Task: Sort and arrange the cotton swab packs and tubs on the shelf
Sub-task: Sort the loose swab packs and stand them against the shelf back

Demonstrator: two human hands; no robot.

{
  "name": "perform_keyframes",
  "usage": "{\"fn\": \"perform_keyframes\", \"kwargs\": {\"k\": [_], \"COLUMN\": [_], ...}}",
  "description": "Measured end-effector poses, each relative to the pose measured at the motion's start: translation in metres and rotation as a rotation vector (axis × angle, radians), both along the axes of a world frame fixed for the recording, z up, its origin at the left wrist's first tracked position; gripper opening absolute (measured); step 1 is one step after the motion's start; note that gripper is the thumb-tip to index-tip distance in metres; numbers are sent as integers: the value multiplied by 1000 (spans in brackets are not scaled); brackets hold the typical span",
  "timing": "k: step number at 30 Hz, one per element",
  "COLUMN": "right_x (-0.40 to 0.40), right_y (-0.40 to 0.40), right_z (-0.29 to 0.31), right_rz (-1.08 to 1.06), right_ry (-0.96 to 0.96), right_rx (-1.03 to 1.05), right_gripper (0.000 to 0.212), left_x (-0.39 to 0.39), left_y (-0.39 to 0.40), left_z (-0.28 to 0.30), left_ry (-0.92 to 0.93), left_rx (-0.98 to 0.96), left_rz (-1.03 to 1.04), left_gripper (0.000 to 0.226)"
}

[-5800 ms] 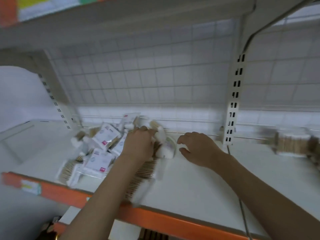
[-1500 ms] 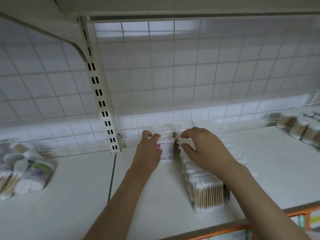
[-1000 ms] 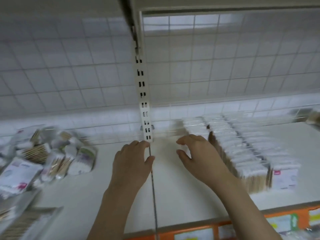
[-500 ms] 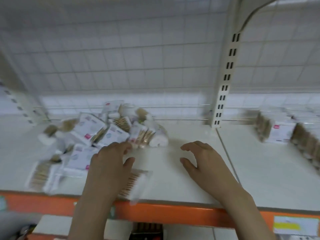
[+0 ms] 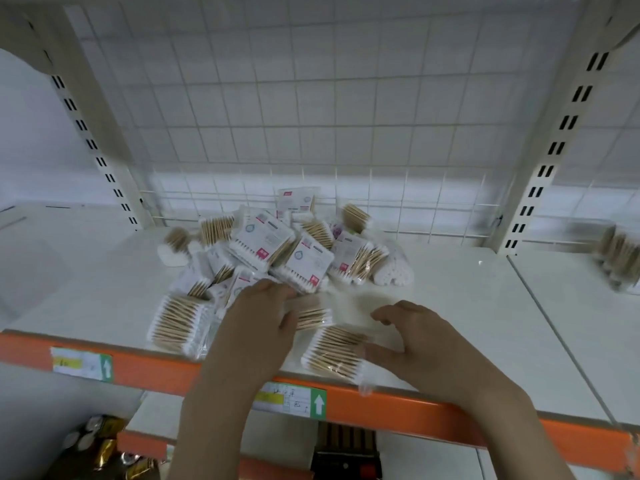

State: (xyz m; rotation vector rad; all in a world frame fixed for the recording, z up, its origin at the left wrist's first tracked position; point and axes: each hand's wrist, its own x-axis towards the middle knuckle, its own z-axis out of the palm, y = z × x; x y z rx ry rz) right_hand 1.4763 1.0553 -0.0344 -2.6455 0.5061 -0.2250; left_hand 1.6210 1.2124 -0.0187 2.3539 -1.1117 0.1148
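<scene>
No wording can be read anywhere. The label (image 5: pixel 82 362) on the orange shelf edge (image 5: pixel 398 408) bears a white upward arrow on green, and a second label (image 5: pixel 290 400) further right carries the same arrow beside a yellow bar and handwriting too blurred to make out. The swab packs (image 5: pixel 306 261) have white labels with a round emblem and a small red patch, their print too small to read.

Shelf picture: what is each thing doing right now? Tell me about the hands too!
Left hand: resting on a swab pack, fingers relaxed.
Right hand: touching the front swab pack.
Swab pile: jumbled, unsorted.
Shelf: holding everything.
Row of packs: standing at the far right.
</scene>
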Motion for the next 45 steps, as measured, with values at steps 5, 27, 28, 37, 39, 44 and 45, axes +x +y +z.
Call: {"fn": "perform_keyframes", "kwargs": {"k": [5, 27, 28, 37, 39, 44, 45], "right_x": [2, -15, -18, -77, -97, -149, -159], "right_y": [3, -10, -13, -66, -85, -139, -150], "right_z": [-6, -10, -9, -7, -4, 2, 3], "right_rz": [-37, -77, -86, -163, -187, -209, -211], "right_ry": [102, -49, -57, -234, -294, -380, -379], "right_rx": [51, 372, 373, 371, 362, 264, 222], "right_gripper": [72, 38, 38, 34, 34, 38, 42], "left_x": [8, -1, -5, -61, -80, -128, -137], "left_y": [-25, -41, -43, -91, -108, -156, -165], "left_z": [-4, -6, -5, 3, 5, 4, 3], "left_ry": [110, 291, 299, 334, 333, 318, 324], "left_rx": [1, 119, 80, -168, -228, -330, -331], "left_rz": [-130, -102, -109, -151, -173, -211, -216], "left_gripper": [28, 62, 62, 39, 34, 35, 38]}}
